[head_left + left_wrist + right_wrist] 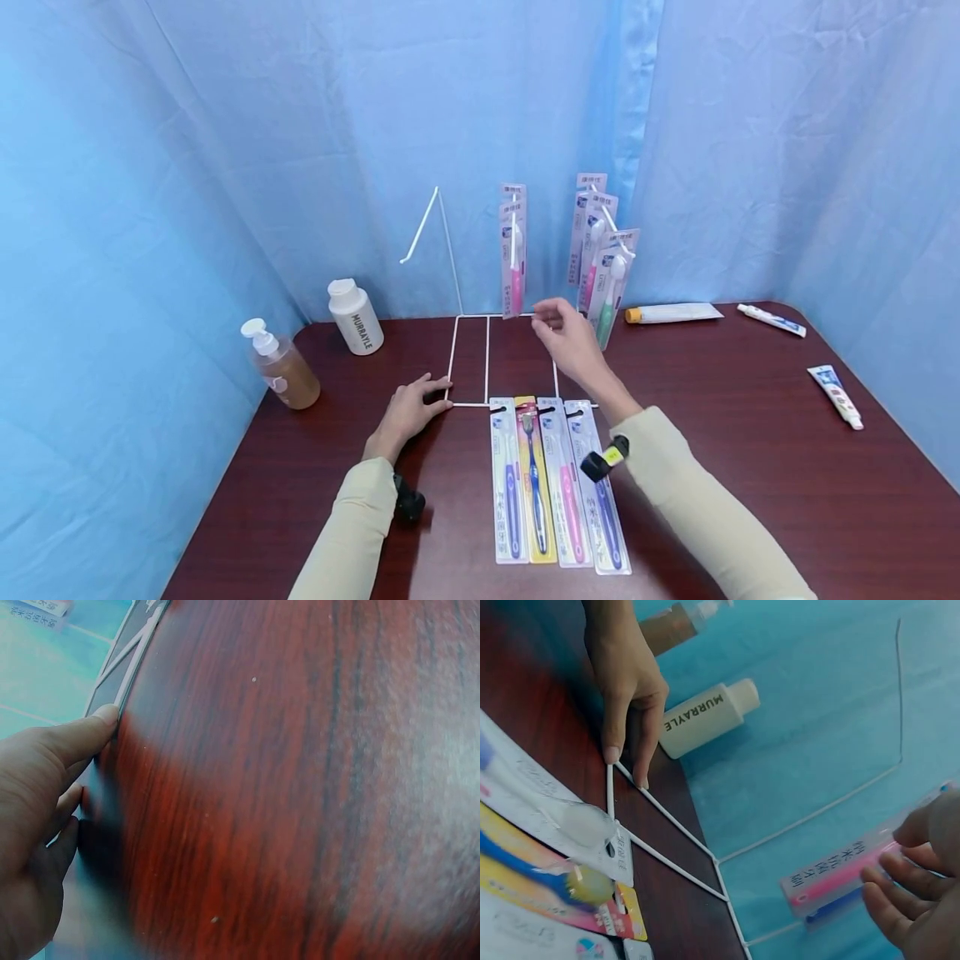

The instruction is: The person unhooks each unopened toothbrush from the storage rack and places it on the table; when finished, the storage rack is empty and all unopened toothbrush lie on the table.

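A white wire rack [487, 358] stands on the dark red table [750, 467]. My left hand [411, 410] lies flat with straight fingers pressing the near left corner of its base, as the left wrist view [45, 795] and the right wrist view [626, 682] also show. A pink toothbrush pack [513, 258] hangs from the middle hook. My right hand [562, 329] is raised just right of the pack's lower end [840, 874], its fingers loosely curled, with nothing seen between them. Several packs [600, 258] hang on the right hook. The left hook [420, 225] is bare.
Several toothbrush packs [558, 483] lie side by side in front of the rack. A pump bottle [281, 367] and a white bottle [356, 317] stand at the back left. Toothpaste tubes [671, 313], [771, 319], [835, 396] lie at the right. Blue curtains close in the table.
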Available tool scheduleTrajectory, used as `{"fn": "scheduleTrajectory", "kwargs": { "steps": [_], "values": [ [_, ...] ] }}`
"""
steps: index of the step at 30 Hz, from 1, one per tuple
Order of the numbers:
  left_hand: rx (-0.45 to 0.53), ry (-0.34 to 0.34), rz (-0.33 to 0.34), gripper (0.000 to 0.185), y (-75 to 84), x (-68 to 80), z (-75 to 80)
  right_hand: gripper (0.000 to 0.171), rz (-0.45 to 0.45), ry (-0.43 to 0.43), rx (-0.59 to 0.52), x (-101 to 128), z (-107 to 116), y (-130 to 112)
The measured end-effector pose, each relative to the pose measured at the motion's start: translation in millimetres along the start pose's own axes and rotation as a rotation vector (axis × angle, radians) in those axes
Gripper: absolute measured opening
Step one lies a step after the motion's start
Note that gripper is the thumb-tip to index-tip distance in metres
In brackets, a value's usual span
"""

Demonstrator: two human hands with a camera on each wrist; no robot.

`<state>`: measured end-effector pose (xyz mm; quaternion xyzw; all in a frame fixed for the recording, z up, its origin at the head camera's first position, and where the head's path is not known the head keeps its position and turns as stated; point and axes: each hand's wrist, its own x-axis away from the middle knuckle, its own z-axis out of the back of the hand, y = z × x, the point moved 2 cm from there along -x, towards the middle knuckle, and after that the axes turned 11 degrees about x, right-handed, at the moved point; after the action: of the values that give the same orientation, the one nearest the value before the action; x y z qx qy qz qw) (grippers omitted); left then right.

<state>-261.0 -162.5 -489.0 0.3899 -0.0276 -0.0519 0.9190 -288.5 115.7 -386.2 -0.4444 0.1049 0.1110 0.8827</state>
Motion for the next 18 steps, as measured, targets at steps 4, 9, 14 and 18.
{"fn": "scheduleTrajectory", "kwargs": {
  "steps": [4,9,14,18],
  "values": [
    [-0.005,-0.002,0.003,0.044,0.0,0.0,0.5,0.034,-0.016,0.065,-0.066,-25,-10,-2],
    [-0.005,-0.002,-0.006,0.044,-1.4,-0.7,-0.1,0.044,-0.006,0.129,-0.130,-53,-15,-6],
    [0.007,-0.004,-0.013,0.044,-1.2,-0.5,-0.3,0.044,-0.004,0.176,-0.129,-72,-18,-10],
    [0.006,-0.007,-0.021,0.044,-1.9,-0.9,-0.6,0.042,-0.014,0.185,-0.112,-81,-19,-12]
  ]
}}
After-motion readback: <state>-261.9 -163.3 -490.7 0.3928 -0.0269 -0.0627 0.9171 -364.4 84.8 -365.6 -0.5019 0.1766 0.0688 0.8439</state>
